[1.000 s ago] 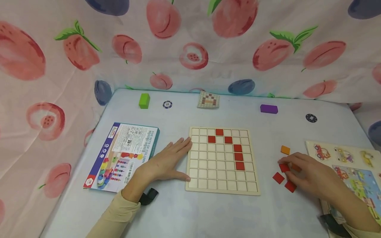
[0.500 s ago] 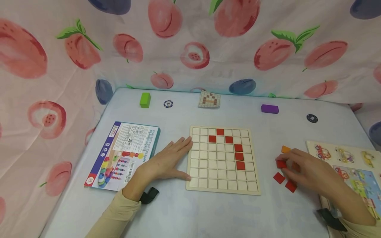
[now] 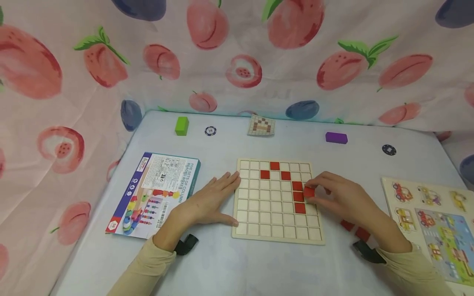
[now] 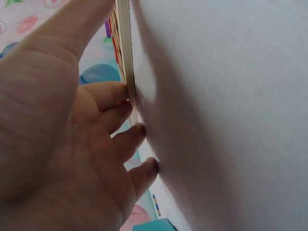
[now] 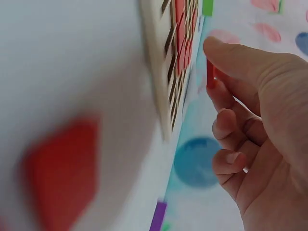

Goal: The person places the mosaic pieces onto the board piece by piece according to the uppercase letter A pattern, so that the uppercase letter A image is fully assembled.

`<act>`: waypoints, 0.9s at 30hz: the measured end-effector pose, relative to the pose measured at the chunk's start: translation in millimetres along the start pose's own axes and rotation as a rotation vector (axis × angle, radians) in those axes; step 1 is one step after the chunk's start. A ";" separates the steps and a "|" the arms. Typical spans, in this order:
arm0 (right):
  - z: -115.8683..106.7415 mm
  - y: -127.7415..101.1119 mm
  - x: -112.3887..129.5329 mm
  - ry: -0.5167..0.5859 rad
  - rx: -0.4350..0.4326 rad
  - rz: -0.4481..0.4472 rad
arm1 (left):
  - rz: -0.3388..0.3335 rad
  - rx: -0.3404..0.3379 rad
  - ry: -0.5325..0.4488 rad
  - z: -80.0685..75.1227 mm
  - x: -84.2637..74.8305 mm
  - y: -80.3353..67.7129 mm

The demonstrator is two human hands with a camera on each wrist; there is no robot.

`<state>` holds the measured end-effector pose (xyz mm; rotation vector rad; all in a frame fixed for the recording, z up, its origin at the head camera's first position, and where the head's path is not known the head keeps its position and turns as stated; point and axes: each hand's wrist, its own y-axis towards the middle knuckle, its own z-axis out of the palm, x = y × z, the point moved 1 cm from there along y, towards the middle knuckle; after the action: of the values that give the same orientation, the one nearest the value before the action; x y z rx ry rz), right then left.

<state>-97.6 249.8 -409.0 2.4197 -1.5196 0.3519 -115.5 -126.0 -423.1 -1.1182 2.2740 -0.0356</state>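
Observation:
A wooden grid board (image 3: 277, 240) lies flat on the table, with several red tiles set in its cells in a slanting, then straight run. My left hand (image 3: 207, 201) is spread beside it, fingertips and thumb touching its left edge. In the left wrist view the fingertips (image 4: 137, 130) meet the board's side. Between thumb and fingers, my right hand (image 3: 342, 197) pinches a red square tile (image 3: 309, 192) over the board's right edge, next to the red run. The right wrist view shows this pinched tile (image 5: 210, 72) edge-on, above the board's surface.
Loose red tiles (image 3: 362, 234) lie partly under the right forearm. A boxed toy set (image 3: 168, 172) is at left, a picture puzzle (image 3: 401, 216) at right. Along the back are a green block (image 3: 182, 126), two chips, a pattern card (image 3: 261, 125) and a purple block (image 3: 336, 137).
My right hand has picked up a red tile from the loose group on the right and carried it left to the board. The left hand stays at the board's edge.

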 end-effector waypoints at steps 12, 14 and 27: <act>35.6 60.5 52.3 0.109 0.110 -0.093 | 0.005 -0.004 0.005 1.0 0.2 -0.4; 41.0 67.4 59.3 0.109 0.117 -0.123 | 0.003 -0.003 0.004 0.8 0.2 -0.5; 51.0 96.8 78.5 0.077 0.171 -0.137 | 0.003 0.003 0.024 -0.9 0.9 0.4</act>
<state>-148.6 125.8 -421.3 2.5908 -1.3319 0.5595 -116.7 -126.6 -423.0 -1.1188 2.2962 -0.0519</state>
